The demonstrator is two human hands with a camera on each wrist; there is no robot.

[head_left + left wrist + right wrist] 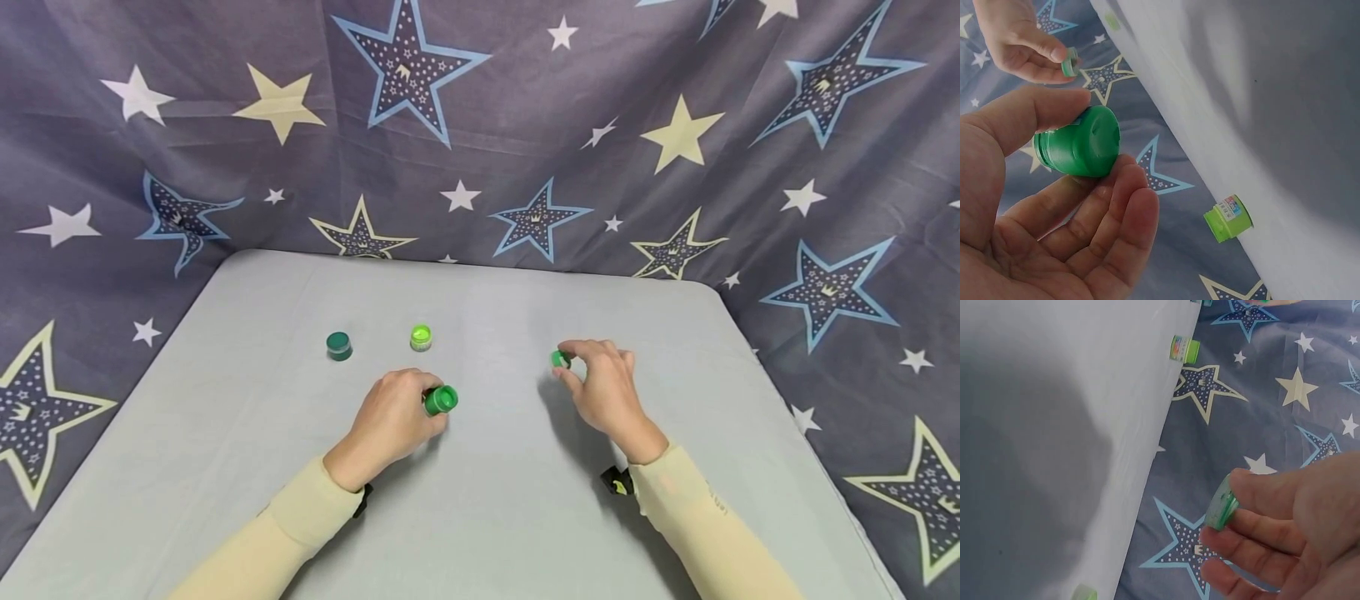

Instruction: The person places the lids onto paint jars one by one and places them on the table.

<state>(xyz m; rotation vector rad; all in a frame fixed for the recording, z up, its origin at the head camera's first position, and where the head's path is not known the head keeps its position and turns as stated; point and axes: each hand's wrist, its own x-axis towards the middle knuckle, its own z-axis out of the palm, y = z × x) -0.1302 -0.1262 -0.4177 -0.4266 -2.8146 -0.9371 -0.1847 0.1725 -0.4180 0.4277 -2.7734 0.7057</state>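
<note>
Reaches in from the bottom edge in pale yellow sleeves [288, 517], with a dark wrist-worn device [618, 481] by the right cuff. Keeps both hands above the tabletop [495, 525], well apart from each other.

Grips with the left hand [393, 417] a small green jar [441, 400], clear of the tabletop. Clamps it between thumb and fingers [1129, 219], parted only as far as the jar's own width. Presses the thumb along one side and bends the outer fingers loosely below, short of a fist. Carries the jar tilted over, showing a smooth base to the right and a ridged neck to the left in the left wrist view.

Pinches with the right hand [606, 392] a thin green cap [558, 359], likewise off the tabletop. Leaves only a narrow gap between thumb and fingertips, filled by the cap, and curves the remaining fingers softly beside it. Holds the cap well apart from the jar.

Beyond the left hand, upright on the tabletop: a light green jar [421, 337] with a coloured label [1231, 207] and a bare ridged neck. To the left of that, near but apart: a dark green jar [339, 346]. Near the tabletop's far edge in the left wrist view: a light green object [1112, 20], too blurred to name. Farthest, behind the tabletop: a grey-purple star-print cloth [465, 158], with white, yellow and blue-edged stars.
</note>
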